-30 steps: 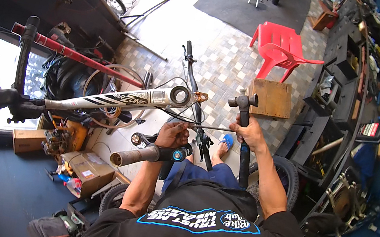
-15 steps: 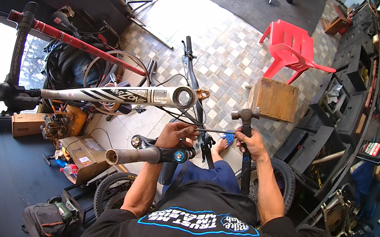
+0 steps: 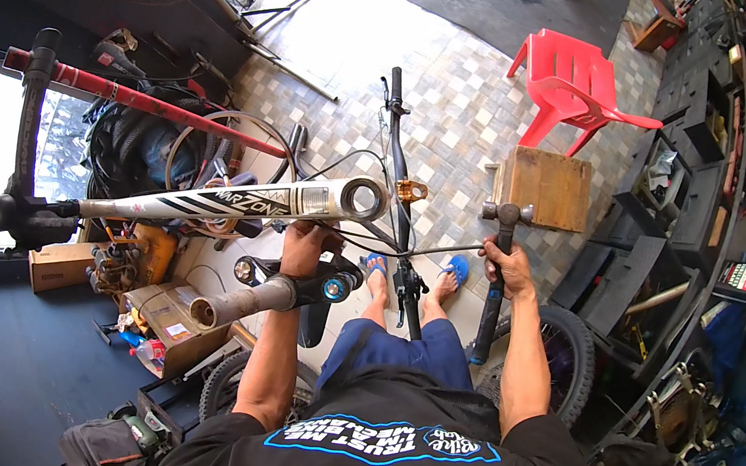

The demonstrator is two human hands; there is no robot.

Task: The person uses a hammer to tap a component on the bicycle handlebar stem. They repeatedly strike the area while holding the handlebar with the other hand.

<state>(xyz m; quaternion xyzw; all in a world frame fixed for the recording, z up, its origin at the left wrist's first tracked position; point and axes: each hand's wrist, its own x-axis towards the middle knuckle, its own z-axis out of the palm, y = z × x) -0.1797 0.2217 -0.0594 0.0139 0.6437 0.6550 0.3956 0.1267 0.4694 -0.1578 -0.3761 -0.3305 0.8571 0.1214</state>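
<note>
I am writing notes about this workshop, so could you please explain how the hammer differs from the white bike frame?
The bike frame is white with black markings; the hammer has a dark handle and a dull metal head. The bike frame looks longer in the picture than the hammer. The bike frame runs crosswise, slightly slanted; the hammer, held in the right hand, points its head toward the picture's top. Both are long.

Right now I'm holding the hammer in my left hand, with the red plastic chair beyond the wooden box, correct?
Not quite: the head view shows the hammer in your right hand. The red plastic chair is indeed beyond the wooden box.
</note>
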